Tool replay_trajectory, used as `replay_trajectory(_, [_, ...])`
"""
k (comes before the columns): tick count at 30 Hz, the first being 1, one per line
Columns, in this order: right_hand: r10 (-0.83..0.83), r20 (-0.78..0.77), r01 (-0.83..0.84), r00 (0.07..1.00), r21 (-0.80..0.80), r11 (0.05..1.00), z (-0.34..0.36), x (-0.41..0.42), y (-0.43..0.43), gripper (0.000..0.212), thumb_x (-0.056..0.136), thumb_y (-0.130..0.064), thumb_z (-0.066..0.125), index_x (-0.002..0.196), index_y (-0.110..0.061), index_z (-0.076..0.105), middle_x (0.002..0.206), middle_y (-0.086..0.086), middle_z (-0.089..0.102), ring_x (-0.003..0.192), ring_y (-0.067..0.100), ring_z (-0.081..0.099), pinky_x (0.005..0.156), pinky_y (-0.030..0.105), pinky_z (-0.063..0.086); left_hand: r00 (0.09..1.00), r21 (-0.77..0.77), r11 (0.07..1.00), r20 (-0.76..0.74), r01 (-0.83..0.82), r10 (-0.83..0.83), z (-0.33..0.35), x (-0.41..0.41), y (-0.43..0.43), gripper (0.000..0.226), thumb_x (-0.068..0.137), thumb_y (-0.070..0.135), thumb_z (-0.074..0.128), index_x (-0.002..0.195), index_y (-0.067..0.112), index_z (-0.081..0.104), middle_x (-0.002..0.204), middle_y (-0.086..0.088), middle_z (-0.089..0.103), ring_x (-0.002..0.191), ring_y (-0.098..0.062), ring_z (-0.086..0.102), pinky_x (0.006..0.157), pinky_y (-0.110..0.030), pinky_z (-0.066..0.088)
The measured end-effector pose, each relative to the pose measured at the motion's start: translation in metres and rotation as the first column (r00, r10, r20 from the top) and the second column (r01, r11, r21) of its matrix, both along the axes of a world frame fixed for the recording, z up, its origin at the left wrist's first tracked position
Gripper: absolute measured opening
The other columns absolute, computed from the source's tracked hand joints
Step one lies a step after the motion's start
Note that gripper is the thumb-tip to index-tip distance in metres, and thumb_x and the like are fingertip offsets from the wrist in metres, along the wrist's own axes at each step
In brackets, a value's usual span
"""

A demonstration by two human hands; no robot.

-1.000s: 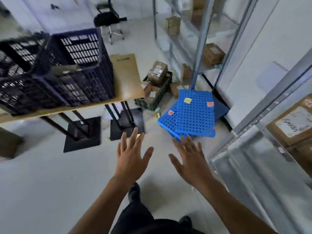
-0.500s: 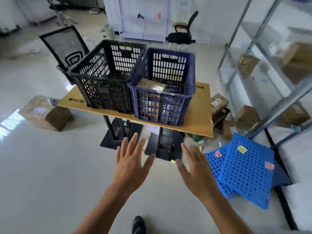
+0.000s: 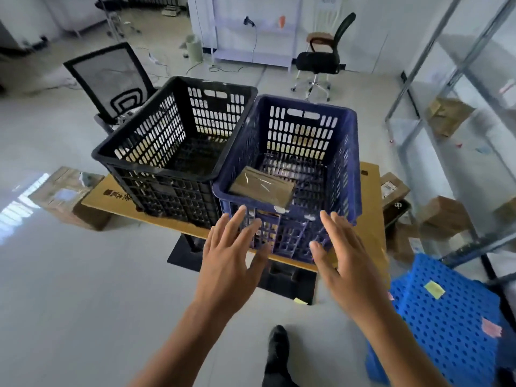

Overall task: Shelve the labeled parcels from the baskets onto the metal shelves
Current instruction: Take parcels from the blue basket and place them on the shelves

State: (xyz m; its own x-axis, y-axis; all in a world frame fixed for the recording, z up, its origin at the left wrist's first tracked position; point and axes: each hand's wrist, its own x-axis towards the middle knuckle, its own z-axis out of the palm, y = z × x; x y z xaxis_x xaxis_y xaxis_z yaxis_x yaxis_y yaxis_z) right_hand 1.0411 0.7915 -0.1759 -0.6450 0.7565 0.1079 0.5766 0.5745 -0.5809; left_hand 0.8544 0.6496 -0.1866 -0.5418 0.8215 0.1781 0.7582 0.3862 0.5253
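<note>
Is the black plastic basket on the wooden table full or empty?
Empty, as far as it shows: the black plastic basket has only bare mesh floor inside, while the blue plastic basket beside it holds a brown parcel.

Left hand (image 3: 227, 263): raised ahead of the body, palm facing down and forward, back of hand to the camera, fingers (image 3: 233, 223) straight and spread, thumb out to the right. Nothing held.
Right hand (image 3: 347, 268): level with the left, just beside it with a gap between, fingers (image 3: 333, 227) straight and close together, thumb out to the left. Nothing held.
Forearms: both bare, reaching up from the lower edge, converging slightly toward the hands.
One dark shoe (image 3: 277, 347): seen below, between the forearms.
</note>
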Motion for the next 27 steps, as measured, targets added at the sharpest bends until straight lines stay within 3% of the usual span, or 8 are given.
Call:
replay_trajectory(6, [0.121,0.073,-0.110,0.990,-0.140,0.984,-0.009,-0.051,0.086,0.075,0.097,-0.069,0.028,0.165,-0.040,0.014,0.173,-0.011,0.013,0.159,0.005,0.003,0.126,0.031,0.013,0.994,-0.180,0.980,-0.057,0.079,-0.090,0.016,-0.064,0.095,0.060,0.102,0.060,0.036,0.155,0.031,0.041,0.166,0.007,0.030,0.157,-0.020,0.013,0.126,-0.049,0.022])
replay_trajectory(8, [0.184,0.113,-0.156,0.976,-0.224,0.962,-0.011,-0.064,0.108,0.071,0.100,-0.066,0.032,0.165,-0.043,0.011,0.173,-0.015,0.010,0.159,0.004,0.003,0.124,0.031,0.017,0.982,-0.256,0.953,-0.056,0.163,-0.183,0.010,-0.085,0.117,0.056,0.103,0.053,0.046,0.155,0.032,0.039,0.164,0.010,0.032,0.156,-0.018,0.014,0.124,-0.050,0.027])
replay_trajectory(11, [0.267,0.154,-0.216,0.951,-0.286,0.934,-0.018,-0.078,0.131,0.069,0.102,-0.065,0.033,0.163,-0.049,0.006,0.172,-0.021,0.005,0.158,0.001,0.003,0.125,0.035,0.022,0.968,-0.344,0.910,-0.015,0.230,-0.251,0.004,-0.102,0.140,0.053,0.105,0.049,0.046,0.155,0.031,0.040,0.162,0.010,0.033,0.154,-0.017,0.015,0.124,-0.048,0.026])
replay_trajectory(15, [0.304,0.228,-0.212,0.925,-0.356,0.910,-0.021,-0.093,0.148,0.069,0.102,-0.067,0.034,0.163,-0.050,0.005,0.172,-0.021,0.001,0.158,0.004,0.006,0.123,0.037,0.026,0.958,-0.550,0.788,0.096,0.277,-0.270,0.001,-0.120,0.167,0.054,0.106,0.051,0.041,0.158,0.040,0.029,0.167,0.014,0.015,0.155,-0.015,-0.001,0.126,-0.054,0.013])
replay_trajectory(18, [0.315,0.284,-0.200,0.906,-0.369,0.908,-0.025,-0.106,0.157,0.075,0.102,-0.068,0.036,0.164,-0.047,-0.001,0.173,-0.017,-0.004,0.159,0.009,0.006,0.124,0.037,0.024,0.936,-0.553,0.755,0.218,0.353,-0.278,-0.006,-0.138,0.185,0.058,0.105,0.049,0.047,0.157,0.046,0.024,0.167,0.020,0.004,0.156,-0.021,-0.015,0.125,-0.062,0.007])
replay_trajectory(21, [0.284,0.350,-0.143,0.892,-0.377,0.915,-0.028,-0.121,0.163,0.086,0.100,-0.069,0.041,0.165,-0.040,-0.008,0.175,-0.010,-0.005,0.160,0.016,0.009,0.126,0.038,0.024,0.915,-0.516,0.763,0.313,0.389,-0.255,-0.009,-0.152,0.198,0.061,0.101,0.041,0.059,0.154,0.050,0.029,0.169,0.014,-0.004,0.154,-0.032,-0.025,0.125,-0.062,0.003])
replay_trajectory(24, [0.235,0.380,-0.084,0.895,-0.374,0.924,-0.033,-0.135,0.163,0.097,0.098,-0.066,0.051,0.165,-0.034,-0.011,0.175,-0.004,0.007,0.158,0.019,0.021,0.124,0.039,0.031,0.909,-0.445,0.807,0.333,0.387,-0.252,-0.013,-0.163,0.205,0.063,0.097,0.035,0.069,0.149,0.052,0.037,0.167,0.012,-0.003,0.156,-0.037,0.002,0.125,-0.058,0.020])
replay_trajectory(27, [0.128,0.296,-0.010,0.947,-0.367,0.930,-0.036,-0.146,0.155,0.098,0.096,-0.060,0.061,0.167,-0.031,0.000,0.165,-0.003,0.037,0.140,0.017,0.049,0.109,0.036,0.048,0.916,-0.321,0.896,0.355,0.308,-0.188,-0.017,-0.166,0.209,0.066,0.089,0.032,0.078,0.146,0.038,0.047,0.166,0.003,0.011,0.145,-0.031,0.036,0.117,-0.044,0.038])
